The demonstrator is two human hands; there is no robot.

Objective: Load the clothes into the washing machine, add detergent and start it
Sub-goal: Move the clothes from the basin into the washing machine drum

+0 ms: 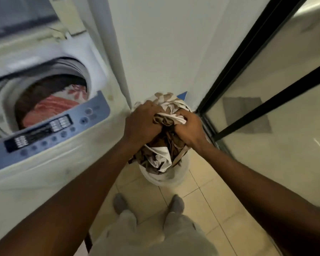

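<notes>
A white top-loading washing machine point(50, 163) stands at the left with its lid up. Red and floral clothes point(54, 106) lie inside its drum. A white laundry bucket point(164, 176) sits on the floor to the right of the machine, stuffed with brown-and-white patterned cloth point(163, 156). My left hand point(142, 122) and my right hand point(188, 128) are both clenched on that cloth at the top of the bucket, side by side. The bucket's far rim is hidden by the bundle.
The machine's blue-grey control panel point(50, 130) runs along its near edge. A white wall lies straight ahead. A black-framed glass partition point(257, 71) closes off the right side. My feet point(148, 204) stand on beige floor tiles just before the bucket.
</notes>
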